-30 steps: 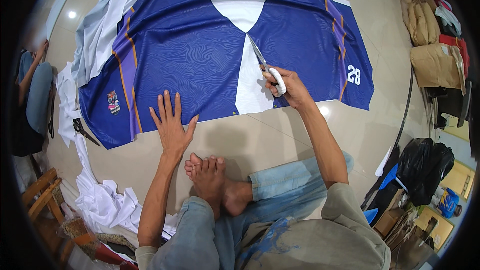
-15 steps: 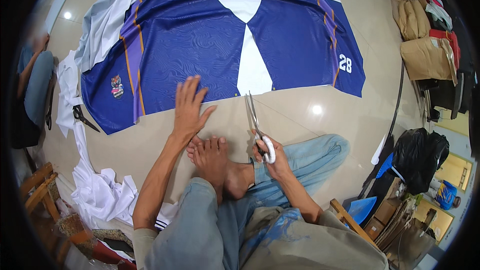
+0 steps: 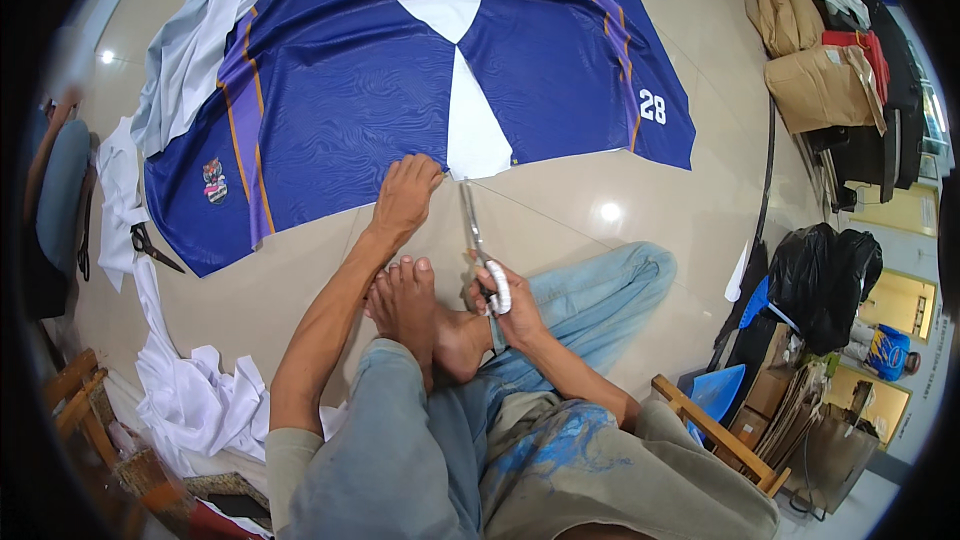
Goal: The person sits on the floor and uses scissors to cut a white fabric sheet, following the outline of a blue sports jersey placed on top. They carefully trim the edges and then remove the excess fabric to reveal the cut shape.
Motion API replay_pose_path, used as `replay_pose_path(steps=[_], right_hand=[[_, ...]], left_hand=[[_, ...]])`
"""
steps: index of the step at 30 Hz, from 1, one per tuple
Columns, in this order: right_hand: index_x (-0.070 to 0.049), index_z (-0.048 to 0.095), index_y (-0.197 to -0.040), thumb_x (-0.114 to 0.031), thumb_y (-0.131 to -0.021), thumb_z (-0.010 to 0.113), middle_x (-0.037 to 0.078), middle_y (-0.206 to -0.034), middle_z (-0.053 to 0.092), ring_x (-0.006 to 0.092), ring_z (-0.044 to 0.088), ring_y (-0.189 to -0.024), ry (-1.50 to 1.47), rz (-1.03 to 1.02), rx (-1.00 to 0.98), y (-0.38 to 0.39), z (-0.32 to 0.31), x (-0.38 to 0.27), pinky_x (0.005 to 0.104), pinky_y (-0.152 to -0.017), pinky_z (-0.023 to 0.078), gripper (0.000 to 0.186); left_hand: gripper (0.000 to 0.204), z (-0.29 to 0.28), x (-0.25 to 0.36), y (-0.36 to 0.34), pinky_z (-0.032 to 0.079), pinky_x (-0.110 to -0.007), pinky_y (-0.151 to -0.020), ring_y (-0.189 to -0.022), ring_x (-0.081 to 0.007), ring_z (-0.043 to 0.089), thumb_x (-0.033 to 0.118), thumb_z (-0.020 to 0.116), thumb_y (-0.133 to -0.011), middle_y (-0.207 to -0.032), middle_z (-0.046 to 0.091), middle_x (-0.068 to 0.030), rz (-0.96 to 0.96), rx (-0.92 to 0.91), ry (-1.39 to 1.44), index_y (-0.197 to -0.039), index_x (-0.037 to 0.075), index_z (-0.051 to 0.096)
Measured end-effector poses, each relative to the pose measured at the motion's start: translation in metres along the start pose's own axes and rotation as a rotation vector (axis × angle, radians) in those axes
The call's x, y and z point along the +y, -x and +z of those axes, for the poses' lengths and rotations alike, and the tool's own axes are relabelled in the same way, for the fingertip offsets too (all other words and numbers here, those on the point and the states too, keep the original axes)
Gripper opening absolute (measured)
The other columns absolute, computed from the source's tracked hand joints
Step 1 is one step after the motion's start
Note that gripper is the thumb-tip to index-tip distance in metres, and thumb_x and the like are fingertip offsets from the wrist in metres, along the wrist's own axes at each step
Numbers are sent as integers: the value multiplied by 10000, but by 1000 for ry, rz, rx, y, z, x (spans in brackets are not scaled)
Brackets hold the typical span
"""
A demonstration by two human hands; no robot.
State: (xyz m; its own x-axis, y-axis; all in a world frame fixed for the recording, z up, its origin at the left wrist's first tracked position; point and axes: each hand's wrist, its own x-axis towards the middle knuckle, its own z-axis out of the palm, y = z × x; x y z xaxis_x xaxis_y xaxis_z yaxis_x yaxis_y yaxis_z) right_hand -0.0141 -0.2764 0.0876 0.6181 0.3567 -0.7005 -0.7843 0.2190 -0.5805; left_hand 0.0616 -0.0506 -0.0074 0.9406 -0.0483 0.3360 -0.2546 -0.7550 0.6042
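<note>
Fingers [image 3: 425, 172] pressed flat on blue fabric [image 3: 340, 110]; scissors [image 3: 478, 240] gripped, drawn back from twelve o'clock toward lap.

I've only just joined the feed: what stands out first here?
A big blue printed fabric panel with a white wedge lies spread across the tiled floor. The left hand presses its near edge, while the right hand holds long metal scissors by the crossed bare feet.

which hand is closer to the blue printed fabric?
Left. The left hand rests on the near edge of the blue fabric. The right hand holds the scissors back near the feet, off the fabric.
</note>
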Motion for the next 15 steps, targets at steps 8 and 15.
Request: replay_pose_path(steps=[8, 15], right_hand=[[-60, 545, -1430, -244, -976, 688, 20, -804, 607, 93, 554, -672, -167, -88, -30, -58, 23, 21, 230, -596, 434, 510], [-60, 522, -1455, -254, -970, 698, 7, -802, 598, 77, 544, -670, -69, -167, 43, -73, 37, 29, 221, -599, 433, 551]], left_hand=[[109, -2, 2, 0, 430, -410, -870, -1028, -287, 569, 121, 595, -951, -1123, 621, -103, 2, 8, -38, -1015, 34, 601], [163, -2, 1, 0, 393, -459, -1063, -1275, -299, 512, 116, 615, -942, -1335, 604, -117, 52, 57, -95, -1060, 5, 625]])
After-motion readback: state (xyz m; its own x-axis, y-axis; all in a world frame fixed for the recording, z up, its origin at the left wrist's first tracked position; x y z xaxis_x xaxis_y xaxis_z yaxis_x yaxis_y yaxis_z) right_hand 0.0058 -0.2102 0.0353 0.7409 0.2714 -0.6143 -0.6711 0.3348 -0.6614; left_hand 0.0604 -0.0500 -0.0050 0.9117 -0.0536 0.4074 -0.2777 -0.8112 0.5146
